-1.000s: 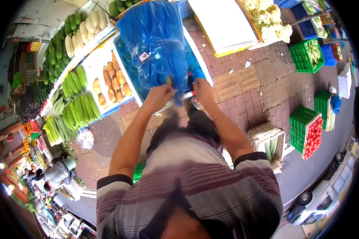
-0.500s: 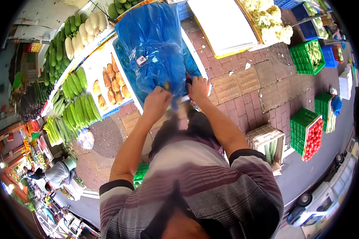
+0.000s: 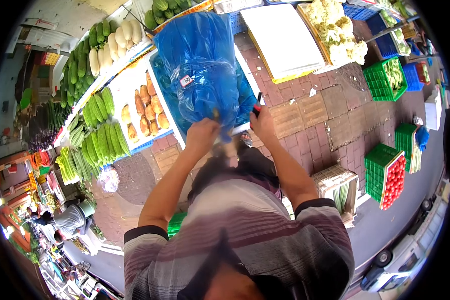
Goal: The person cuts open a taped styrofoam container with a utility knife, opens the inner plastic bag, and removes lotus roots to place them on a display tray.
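At the upper centre of the frame, the blue bag (image 3: 200,65) lies over a white-rimmed tray (image 3: 168,99). The left hand (image 3: 203,134) pinches its lower edge, fingers pressed together; the right hand (image 3: 264,124), just beside the tray, curls its fingers around a black-and-red tool (image 3: 258,103).

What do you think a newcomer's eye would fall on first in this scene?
Most likely the big blue plastic bulging over the white-rimmed box at top centre, with the left hand at its near edge. Next, the small red-and-black tool in the right hand. Then perhaps the bright red produce in the green crate at the right.
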Available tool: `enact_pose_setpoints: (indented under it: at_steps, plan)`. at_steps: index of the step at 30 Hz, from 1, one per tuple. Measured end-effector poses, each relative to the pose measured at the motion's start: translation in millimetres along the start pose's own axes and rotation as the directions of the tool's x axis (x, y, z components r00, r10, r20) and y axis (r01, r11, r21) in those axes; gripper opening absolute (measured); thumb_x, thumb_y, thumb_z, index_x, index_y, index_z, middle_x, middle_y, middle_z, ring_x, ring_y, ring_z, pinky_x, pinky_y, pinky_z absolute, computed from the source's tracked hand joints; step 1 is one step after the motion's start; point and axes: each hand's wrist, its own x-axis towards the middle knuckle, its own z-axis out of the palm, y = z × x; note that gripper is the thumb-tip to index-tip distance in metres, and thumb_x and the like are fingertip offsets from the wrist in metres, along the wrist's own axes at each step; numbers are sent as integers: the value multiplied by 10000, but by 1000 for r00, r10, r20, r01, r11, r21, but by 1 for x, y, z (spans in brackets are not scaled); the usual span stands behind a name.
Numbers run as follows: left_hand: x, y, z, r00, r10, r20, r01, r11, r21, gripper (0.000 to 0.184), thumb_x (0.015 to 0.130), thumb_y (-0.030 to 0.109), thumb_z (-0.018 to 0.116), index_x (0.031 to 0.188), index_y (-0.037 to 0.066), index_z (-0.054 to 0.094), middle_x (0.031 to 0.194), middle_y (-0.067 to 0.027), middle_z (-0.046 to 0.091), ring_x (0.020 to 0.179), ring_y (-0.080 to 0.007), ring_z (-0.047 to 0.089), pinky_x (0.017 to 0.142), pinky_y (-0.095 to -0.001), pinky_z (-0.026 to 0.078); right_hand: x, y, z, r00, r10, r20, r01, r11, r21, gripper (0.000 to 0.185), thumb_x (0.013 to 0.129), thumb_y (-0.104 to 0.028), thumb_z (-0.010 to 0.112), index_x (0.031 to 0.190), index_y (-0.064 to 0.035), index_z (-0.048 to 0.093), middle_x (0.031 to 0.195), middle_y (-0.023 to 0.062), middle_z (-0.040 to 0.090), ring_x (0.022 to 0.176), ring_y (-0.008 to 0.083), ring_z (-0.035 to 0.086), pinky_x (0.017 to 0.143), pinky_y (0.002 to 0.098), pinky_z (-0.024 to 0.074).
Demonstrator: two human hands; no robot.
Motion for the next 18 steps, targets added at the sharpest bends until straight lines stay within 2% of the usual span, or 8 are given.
enact_pose_setpoints:
  at_steps: [2, 5, 8, 9, 12, 13, 18]
  plan:
    - [-1, -6, 3, 1000, -1, -10, 1, 1000, -20, 108, 848, 189, 722, 882, 87, 719, 911, -91, 682, 808, -336, 659, 708, -429, 515, -14, -10, -29, 993, 98, 70, -100, 995, 27, 289, 896, -246, 679, 1058, -29, 579, 864, 244, 669, 830, 457, 652, 723, 504, 508]
    - [-1, -11, -1, 1000, 7, 2, -7, 1000, -28, 106, 854, 176, 710, 892, 78, 714, 920, -112, 665, 814, -343, 657, 715, -437, 520, -45, -30, -62, 980, -62, 188, 66, 998, -14, 276, 926, -255, 647, 1073, -30, 583, 817, 246, 672, 750, 465, 651, 683, 494, 508]
    - [-4, -15, -2, 999, -5, 34, 7, 998, -65, 112, 864, 158, 694, 899, 52, 694, 937, -142, 638, 833, -355, 651, 737, -449, 521, -71, -79, -88, 860, 2, 511, 5, 1000, -13, 266, 929, -243, 615, 1083, -26, 601, 920, 276, 675, 906, 464, 654, 771, 526, 508]
    - [-2, -16, -2, 1000, 10, 28, -7, 996, -91, 112, 867, 154, 691, 901, 47, 688, 938, -146, 634, 839, -358, 649, 741, -450, 520, -79, -81, -85, 824, 22, 565, 26, 997, -78, 302, 927, -270, 611, 1118, -36, 604, 958, 270, 682, 928, 461, 649, 795, 530, 503]
    - [-1, -16, -2, 999, 45, 12, -43, 988, -150, 114, 882, 136, 668, 914, 26, 660, 945, -161, 624, 866, -370, 639, 758, -453, 519, -89, -99, -76, 795, 48, 605, 119, 965, -234, 330, 921, -292, 605, 1153, -56, 606, 990, 253, 689, 959, 455, 644, 837, 534, 496]
    - [-1, -16, -2, 998, 58, 7, -56, 985, -166, 112, 885, 132, 663, 916, 25, 656, 949, -162, 625, 870, -372, 638, 761, -453, 519, -88, -108, -76, 787, 60, 614, 108, 967, -232, 341, 923, -297, 590, 1184, -78, 606, 1017, 235, 696, 987, 441, 644, 868, 533, 490]
    - [-2, -16, -4, 997, 75, -17, -77, 975, -207, 100, 889, 114, 645, 914, 17, 645, 957, -170, 625, 881, -376, 632, 774, -450, 516, -81, -127, -72, 789, 30, 613, 190, 938, -291, 323, 937, -286, 546, 1181, -88, 623, 1032, 233, 697, 998, 421, 654, 863, 528, 501]
